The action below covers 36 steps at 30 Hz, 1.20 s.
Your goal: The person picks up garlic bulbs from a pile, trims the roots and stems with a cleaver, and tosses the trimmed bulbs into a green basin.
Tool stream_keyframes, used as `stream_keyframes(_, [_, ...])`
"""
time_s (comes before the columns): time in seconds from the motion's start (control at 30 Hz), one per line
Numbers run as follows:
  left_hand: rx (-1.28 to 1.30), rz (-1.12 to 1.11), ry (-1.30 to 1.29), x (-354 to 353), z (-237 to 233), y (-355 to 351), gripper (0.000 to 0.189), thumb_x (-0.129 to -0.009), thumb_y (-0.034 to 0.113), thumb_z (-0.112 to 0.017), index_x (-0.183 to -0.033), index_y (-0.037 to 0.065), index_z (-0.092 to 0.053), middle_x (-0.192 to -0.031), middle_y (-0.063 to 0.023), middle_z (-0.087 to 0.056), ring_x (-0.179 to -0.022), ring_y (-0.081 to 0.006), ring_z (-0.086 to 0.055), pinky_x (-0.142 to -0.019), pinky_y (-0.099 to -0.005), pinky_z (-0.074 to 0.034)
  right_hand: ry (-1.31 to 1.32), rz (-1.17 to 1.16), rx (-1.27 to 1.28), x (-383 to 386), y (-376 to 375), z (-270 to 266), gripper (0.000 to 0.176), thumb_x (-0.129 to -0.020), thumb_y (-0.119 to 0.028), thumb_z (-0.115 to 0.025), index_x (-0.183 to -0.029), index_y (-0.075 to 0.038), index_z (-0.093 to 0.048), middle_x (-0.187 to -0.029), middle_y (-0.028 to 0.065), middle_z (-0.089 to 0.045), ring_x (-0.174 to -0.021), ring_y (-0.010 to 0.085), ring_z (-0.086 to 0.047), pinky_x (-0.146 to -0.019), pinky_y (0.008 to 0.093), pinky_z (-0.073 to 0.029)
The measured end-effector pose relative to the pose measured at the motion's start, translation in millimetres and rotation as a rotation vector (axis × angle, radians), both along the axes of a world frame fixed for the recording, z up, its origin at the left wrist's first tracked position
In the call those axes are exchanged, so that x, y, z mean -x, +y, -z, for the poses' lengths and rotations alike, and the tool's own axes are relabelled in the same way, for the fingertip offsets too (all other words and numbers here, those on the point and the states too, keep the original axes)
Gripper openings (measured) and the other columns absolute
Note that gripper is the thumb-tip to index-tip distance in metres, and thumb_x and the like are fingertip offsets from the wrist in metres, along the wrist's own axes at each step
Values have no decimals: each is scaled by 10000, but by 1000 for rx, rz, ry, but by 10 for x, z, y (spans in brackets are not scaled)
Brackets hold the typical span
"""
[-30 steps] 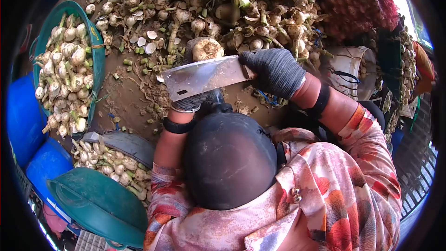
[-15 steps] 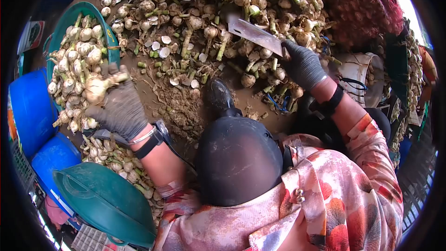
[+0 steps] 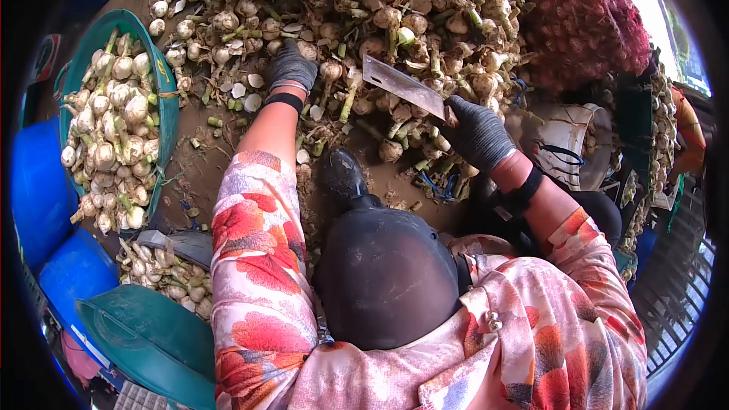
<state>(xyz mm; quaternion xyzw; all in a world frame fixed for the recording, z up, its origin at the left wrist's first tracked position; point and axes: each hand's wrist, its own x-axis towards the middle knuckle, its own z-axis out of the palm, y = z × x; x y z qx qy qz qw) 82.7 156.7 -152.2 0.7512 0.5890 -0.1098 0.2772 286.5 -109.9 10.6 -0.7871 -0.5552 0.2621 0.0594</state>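
My left hand [image 3: 291, 67], in a dark glove, reaches out onto the big pile of garlic bulbs [image 3: 395, 15] and rests on bulbs at its near edge; whether it grips one I cannot tell. My gloved right hand [image 3: 477, 130] holds a steel cleaver [image 3: 402, 85] by the handle, its blade pointing up-left over the pile. Cut stems and loose skins [image 3: 250, 91] lie on the dirt ground between my arms.
A teal basin [image 3: 163, 106] full of trimmed garlic stands at the left. Below it are blue containers [image 3: 38, 182], a grey-rimmed basket of bulbs [image 3: 167, 266] and another teal basin [image 3: 152, 342]. A red mesh sack [image 3: 585, 23] and a white bucket [image 3: 569, 137] sit at the right.
My left hand carried a trimmed bulb to the teal basin, let it go there, and has swung back to the pile. The cleaver went from the ground up over the pile.
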Motion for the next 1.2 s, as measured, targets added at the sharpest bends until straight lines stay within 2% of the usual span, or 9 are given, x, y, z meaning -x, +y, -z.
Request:
stream_keyframes(0.23, [227, -107, -828, 394, -20, -615, 614, -813, 189, -694, -1326, 109, -366, -1140, -170, -619, -1076, -300, -608, -938, -404, -489, 122, -126, -149, 163, 174, -11, 334, -755, -225, -699, -1058, -114, -612, -825, 178, -655, -798, 400, -641, -677, 467, -512])
stream_keyframes(0.3, [-122, 288, -803, 624, 4, -898, 508, -873, 191, -657, -1320, 113, -430, -1163, -133, -622, -1097, -271, -599, -946, -399, -483, 153, -222, -172, 266, 248, -67, 333, -747, -235, -710, -1041, -117, -609, -814, 167, -653, -787, 394, -640, -660, 464, -505])
stream_keyframes(0.53, [-526, 536, -659, 895, -368, -1645, 613, -853, 408, -702, -1361, 132, -502, -1274, -105, -598, -1115, -251, -601, -988, -394, -451, 115, -397, -76, 468, 251, -248, 330, -770, -234, -685, -1068, -122, -598, -838, 132, -661, -802, 357, -661, -661, 471, -512])
stream_keyframes(0.63, [-227, 281, -1011, 714, -771, -1749, 597, -863, 385, -696, -1367, 134, -499, -1280, -104, -598, -1133, -255, -597, -994, -396, -447, 112, -411, -32, 462, 205, -337, 338, -769, -204, -668, -1091, -128, -601, -854, 125, -662, -809, 349, -666, -651, 464, -516])
stream_keyframes(0.73, [-101, 270, -924, 791, -794, -1834, 477, -876, 325, -672, -1300, 137, -561, -1220, -102, -624, -1116, -289, -600, -984, -420, -450, 62, -421, 39, 452, 170, -310, 387, -751, -175, -667, -1131, -138, -601, -839, 127, -664, -793, 349, -667, -631, 462, -513])
stream_keyframes(0.93, [-436, 546, -685, 843, -987, -1907, 386, -855, 356, -656, -1164, 128, -618, -1075, -96, -650, -1009, -323, -616, -881, -449, -468, 53, -381, -80, 363, 58, -15, 526, -695, -209, -704, -1203, -155, -581, -797, 131, -665, -749, 357, -666, -594, 467, -506])
stream_keyframes(1.1, [-340, 595, -851, 982, -1056, -1779, 414, -811, 319, -720, -1126, 87, -587, -1038, -103, -640, -950, -281, -633, -784, -384, -510, 37, -481, -119, 390, 158, -37, 346, -754, -239, -681, -1075, -151, -586, -776, 140, -663, -739, 364, -663, -597, 468, -508])
stream_keyframes(1.17, [-144, -43, -992, 656, -1722, -1803, 640, -706, 200, -820, -1215, 49, -464, -1062, -106, -598, -931, -231, -623, -802, -347, -521, -36, -174, -100, 156, 244, 223, 287, -818, -291, -657, -1056, -143, -598, -780, 143, -671, -743, 364, -666, -618, 466, -517])
stream_keyframes(1.2, [-264, 114, -848, 813, -1868, -1780, 769, -624, 229, -868, -1233, 25, -445, -1068, -136, -553, -961, -251, -599, -846, -380, -503, -74, -13, -93, 14, 253, 328, 269, -849, -317, -645, -1047, -139, -604, -781, 144, -675, -745, 365, -667, -629, 464, -521])
